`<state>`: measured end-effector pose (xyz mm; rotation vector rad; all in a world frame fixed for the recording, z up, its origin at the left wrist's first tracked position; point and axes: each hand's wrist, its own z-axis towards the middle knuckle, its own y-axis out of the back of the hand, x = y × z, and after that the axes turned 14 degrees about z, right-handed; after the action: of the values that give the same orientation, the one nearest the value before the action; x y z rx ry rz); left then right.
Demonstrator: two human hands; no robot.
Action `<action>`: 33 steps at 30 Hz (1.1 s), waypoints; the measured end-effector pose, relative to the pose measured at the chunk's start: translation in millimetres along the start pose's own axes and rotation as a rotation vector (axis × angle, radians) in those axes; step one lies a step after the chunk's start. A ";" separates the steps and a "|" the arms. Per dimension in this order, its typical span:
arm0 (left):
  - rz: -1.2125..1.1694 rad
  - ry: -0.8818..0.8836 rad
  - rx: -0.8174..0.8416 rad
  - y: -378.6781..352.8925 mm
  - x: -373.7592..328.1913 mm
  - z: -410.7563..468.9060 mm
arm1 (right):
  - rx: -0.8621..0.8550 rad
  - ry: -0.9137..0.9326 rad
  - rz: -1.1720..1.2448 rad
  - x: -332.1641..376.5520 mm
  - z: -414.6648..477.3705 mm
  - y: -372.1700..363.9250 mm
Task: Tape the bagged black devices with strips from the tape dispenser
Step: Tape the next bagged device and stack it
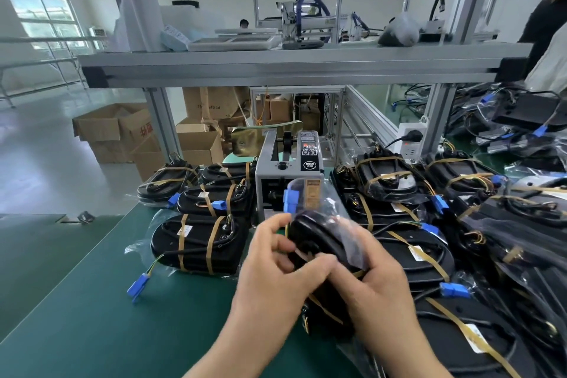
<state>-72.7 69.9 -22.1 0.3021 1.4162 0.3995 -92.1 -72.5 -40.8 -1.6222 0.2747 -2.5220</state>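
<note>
**At the middle of the green bench: one bagged device held in both hands**

Directly in front of the tape dispenser (288, 169), which stands at twelve o'clock from the hands, a bagged black device (320, 233) is held tilted above the green mat (92, 301). Its blue connector (290, 199) points up inside the clear bag, close to the dispenser's mouth.

The left hand (270, 261) meets the device from nine o'clock with its fingers curled in against the near edge. Motion blur hides the fingertips, so they may be pinching bag film or tape; I cannot tell which. The right hand (380, 288) grips the device from four o'clock, its thumb laid across the top and its fingers wrapped underneath.

At nine to eleven o'clock lie bagged devices already bound with tan tape (196, 242), side by side on the mat. From one to five o'clock a larger heap of bagged devices (414, 252) overlaps, cables and blue plugs showing among them.
</note>
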 end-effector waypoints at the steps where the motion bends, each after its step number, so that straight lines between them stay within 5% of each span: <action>1: 0.042 -0.020 -0.032 3.1 6.8 1.1 | -0.041 -0.018 0.083 1.7 -0.1 4.3; 3: 0.156 -0.053 -0.013 15.3 16.5 11.4 | -0.080 -0.043 0.244 0.9 -2.0 12.0; 8: -0.005 -0.186 0.542 46.1 15.9 36.7 | 0.071 -0.098 0.313 6.4 -6.0 20.7; 15: 0.628 -0.366 0.423 50.1 12.0 57.6 | 0.089 -0.216 -0.081 22.6 25.9 38.9; 22: 0.725 -0.493 0.326 37.3 16.7 58.4 | 0.308 -0.481 -0.389 7.3 28.1 51.3; 27: 0.665 -0.793 0.232 15.3 16.9 43.0 | 0.168 -0.541 -0.246 -8.1 26.8 59.6; 33: 0.540 -0.757 0.213 9.5 18.7 34.5 | 0.153 -0.566 0.128 -15.9 24.7 77.0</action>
<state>-37.4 87.8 -30.0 0.9148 0.6132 0.5003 -62.2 -146.3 -62.0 -2.0781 0.1119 -1.8400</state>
